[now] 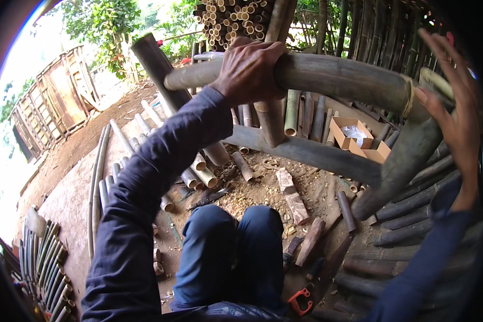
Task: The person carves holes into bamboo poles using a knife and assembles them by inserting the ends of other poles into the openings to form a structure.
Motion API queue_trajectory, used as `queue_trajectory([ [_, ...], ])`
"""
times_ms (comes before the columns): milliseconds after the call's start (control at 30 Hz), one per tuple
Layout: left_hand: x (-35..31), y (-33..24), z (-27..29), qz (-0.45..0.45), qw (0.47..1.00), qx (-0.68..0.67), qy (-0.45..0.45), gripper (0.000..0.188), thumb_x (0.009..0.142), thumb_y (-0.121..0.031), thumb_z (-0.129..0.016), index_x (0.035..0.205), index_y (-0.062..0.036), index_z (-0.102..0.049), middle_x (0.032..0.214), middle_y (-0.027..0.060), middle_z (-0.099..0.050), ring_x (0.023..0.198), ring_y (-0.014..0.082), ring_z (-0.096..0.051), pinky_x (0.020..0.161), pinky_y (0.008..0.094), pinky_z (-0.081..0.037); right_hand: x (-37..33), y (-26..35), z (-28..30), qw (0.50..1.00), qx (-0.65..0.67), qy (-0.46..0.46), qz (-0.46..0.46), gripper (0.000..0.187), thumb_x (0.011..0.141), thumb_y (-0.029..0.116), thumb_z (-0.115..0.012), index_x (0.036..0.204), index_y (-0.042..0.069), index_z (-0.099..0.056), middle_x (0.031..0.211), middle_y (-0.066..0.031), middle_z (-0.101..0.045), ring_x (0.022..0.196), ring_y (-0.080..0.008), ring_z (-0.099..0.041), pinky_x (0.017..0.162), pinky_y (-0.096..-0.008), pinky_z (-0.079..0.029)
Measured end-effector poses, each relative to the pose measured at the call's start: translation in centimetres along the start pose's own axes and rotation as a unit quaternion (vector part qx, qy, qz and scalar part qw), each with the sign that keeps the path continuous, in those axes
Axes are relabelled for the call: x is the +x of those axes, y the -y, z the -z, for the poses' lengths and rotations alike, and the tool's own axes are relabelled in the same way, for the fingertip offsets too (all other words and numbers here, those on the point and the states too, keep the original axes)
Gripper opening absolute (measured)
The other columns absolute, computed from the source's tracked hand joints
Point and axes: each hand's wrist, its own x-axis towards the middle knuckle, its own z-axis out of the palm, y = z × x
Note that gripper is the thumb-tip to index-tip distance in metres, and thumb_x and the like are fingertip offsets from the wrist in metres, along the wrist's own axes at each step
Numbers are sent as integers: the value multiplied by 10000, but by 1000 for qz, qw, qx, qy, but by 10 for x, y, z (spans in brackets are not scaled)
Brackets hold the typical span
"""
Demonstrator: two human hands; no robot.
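In front of me, raised above my knees, is a frame of thick bamboo poles (pixel 349 75). My left hand (pixel 248 71) is closed over its top pole, near the left part. A short upright (pixel 270 124) joins that pole to a lower rail (pixel 316 155). Thicker end legs slant down at both sides, the right leg (pixel 400 161) nearest to me. My right hand (pixel 456 107) has its fingers stretched out beside the top right joint, its thumb close to the pole; whether it touches is unclear. A thin band (pixel 409 97) circles the top pole near this joint.
Wood chips, a split wood block (pixel 292 196), a shorter block (pixel 310 241) and an orange-handled tool (pixel 300 301) lie around my knees. Cut bamboo lies left (pixel 48 268) and right (pixel 402 233). An open cardboard box (pixel 351 129) stands beyond the frame. Bamboo ends (pixel 231 24) are stacked behind.
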Motion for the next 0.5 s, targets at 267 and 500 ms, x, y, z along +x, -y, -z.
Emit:
queue_trajectory([
  [267,39,85,-90,-90,984,128,85,647,692,-367,-898,1257,-201,-629,1197,-10,-716,1148,210,-683,1113,494,-353,2,-8,-158,878,356,306,-95,792,723,399,-856,1361,13,-591,1236,-181,-631,1207,-315,-613,1070,-419,-469],
  [500,47,191,-131,-122,978,109,133,758,574,-273,-935,1269,-166,-651,1243,54,-686,1242,306,-600,1196,638,-247,-11,77,-339,853,474,147,-158,843,731,378,-885,1369,-68,-559,1328,-270,-641,1253,-370,-635,1075,-422,-505],
])
